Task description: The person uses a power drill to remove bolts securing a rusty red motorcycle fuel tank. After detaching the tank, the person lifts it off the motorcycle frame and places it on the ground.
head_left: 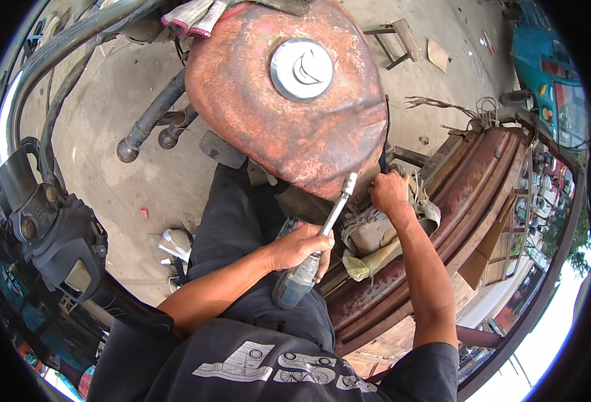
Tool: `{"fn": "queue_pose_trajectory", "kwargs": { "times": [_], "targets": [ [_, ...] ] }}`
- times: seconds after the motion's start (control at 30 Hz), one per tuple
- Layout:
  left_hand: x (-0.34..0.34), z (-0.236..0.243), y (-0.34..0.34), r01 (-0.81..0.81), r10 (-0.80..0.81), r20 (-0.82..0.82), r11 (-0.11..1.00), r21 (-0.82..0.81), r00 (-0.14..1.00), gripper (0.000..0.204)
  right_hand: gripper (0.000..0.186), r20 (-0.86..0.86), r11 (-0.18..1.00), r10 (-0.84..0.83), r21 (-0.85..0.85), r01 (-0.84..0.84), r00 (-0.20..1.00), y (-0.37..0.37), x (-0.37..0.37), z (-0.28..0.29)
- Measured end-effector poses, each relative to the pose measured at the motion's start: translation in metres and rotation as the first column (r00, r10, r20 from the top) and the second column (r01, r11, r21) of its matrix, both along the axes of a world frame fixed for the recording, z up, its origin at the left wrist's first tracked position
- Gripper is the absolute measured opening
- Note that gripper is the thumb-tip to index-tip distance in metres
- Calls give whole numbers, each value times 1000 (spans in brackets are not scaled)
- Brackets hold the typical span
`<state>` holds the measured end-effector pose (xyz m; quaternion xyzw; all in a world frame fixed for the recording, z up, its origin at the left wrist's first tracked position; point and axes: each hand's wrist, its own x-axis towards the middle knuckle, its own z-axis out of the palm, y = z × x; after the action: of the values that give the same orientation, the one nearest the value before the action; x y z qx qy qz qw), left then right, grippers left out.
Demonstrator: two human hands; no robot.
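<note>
My left hand (299, 246) grips a grey cordless power tool (292, 287) with a long metal extension (336, 214), its socket end raised at the lower edge of a rusty orange-red tank (235, 80). The tank has a round chrome cap (301, 69). My right hand (389, 192) is closed at the tank's lower right, beside a thin black cable or strap; what its fingers hold is too small to tell. A worn padded bundle (369, 238) in grey and pale green cloth lies below that hand.
Handlebar controls (57, 244) are close on my left, above my forearm. Grimy gloves (191, 17) lie on the tank. A rusty metal frame (459, 181) runs along my right, with bent wires at its far end. A wooden stool (402, 40) and a teal vehicle (533, 67) stand farther back.
</note>
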<state>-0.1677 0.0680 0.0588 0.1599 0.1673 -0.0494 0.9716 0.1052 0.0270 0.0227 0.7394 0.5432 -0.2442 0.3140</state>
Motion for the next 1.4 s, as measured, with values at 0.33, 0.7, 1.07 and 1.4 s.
{"fn": "queue_pose_trajectory", "kwargs": {
  "times": [0.33, 0.7, 1.07, 1.4],
  "targets": [
    [-1, 2, -1, -8, 8, 5, 1000, 24, 1000, 22, 18, -7, 1000, 24, 14, -24, 1000, 5, 3, -15],
    [-4, 3, 2, -48, 48, 0, 998, 44, 999, 25, 21, -23, 992, -7, -123, 4, 1000, 12, 5, -3],
    [1, -1, -3, -22, 23, -15, 1000, 21, 1000, 22, 20, -11, 998, 30, -61, -30, 1000, 4, -12, 9],
    [5, 13, -8, 48, -49, 26, 998, 32, 998, 24, 14, -114, 928, -104, 347, 138, 988, -39, 3, 24]
  ]
}}
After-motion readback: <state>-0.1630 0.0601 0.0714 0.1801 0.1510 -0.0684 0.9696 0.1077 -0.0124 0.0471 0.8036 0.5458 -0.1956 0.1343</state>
